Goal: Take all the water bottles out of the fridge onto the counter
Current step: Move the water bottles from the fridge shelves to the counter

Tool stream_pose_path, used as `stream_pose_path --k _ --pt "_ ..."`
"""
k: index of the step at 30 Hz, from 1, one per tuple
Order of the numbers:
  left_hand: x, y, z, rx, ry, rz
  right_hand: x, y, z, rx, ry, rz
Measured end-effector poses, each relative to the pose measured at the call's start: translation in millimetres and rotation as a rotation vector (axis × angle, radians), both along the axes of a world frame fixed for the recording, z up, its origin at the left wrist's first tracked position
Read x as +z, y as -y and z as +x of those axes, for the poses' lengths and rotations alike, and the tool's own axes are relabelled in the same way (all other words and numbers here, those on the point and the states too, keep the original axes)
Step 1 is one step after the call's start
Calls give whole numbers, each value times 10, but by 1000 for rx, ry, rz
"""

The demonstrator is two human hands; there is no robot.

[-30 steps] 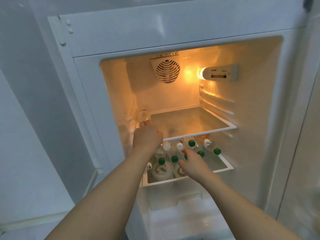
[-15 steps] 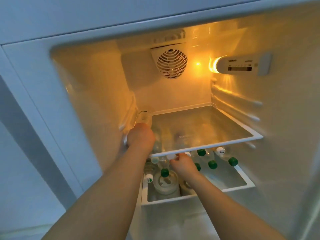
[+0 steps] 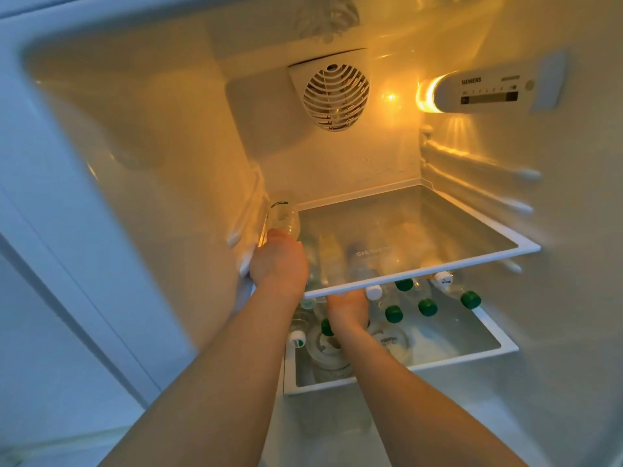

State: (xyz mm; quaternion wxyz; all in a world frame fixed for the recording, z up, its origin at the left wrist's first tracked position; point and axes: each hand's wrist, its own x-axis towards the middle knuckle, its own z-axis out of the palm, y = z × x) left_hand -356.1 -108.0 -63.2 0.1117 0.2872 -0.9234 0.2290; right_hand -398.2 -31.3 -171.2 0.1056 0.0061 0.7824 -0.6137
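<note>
A clear plastic water bottle [image 3: 282, 215] lies at the left end of the fridge's upper glass shelf [image 3: 438, 269], against the side wall. My left hand [image 3: 278, 266] grips its near end. On the lower shelf [image 3: 455, 360] stand several water bottles, some with green caps [image 3: 427, 306] and some with white caps [image 3: 442, 279]. My right hand [image 3: 347, 310] reaches in among them just under the upper shelf's front rim. That rim hides its fingers, so I cannot see whether they hold a bottle.
A round fan grille [image 3: 335, 96] sits on the back wall. A lit control panel [image 3: 488, 92] is on the right wall, with shelf rails [image 3: 488, 183] below it. Two larger round clear containers [image 3: 328, 348] stand at the lower shelf's front left.
The view has moved closer into the fridge. My left hand has stayed on the upper-shelf bottle. My right hand has pushed further in under the upper shelf, among the lower bottles.
</note>
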Motion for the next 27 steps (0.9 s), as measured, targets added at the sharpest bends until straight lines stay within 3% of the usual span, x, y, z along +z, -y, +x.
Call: stream_pose_path --k 3,8,19,27 --pt "26 -41 22 5 -49 67 5 -28 121 -46 60 -140" --pt "72 -95 71 36 -320 354 -36 -129 370 -93 139 -265" --pt "147 -228 323 -64 -322 376 35 -649 726 -211 -94 -311" --pt "252 -415 575 -129 -333 327 239 -1085 802 -255 -265 -121"
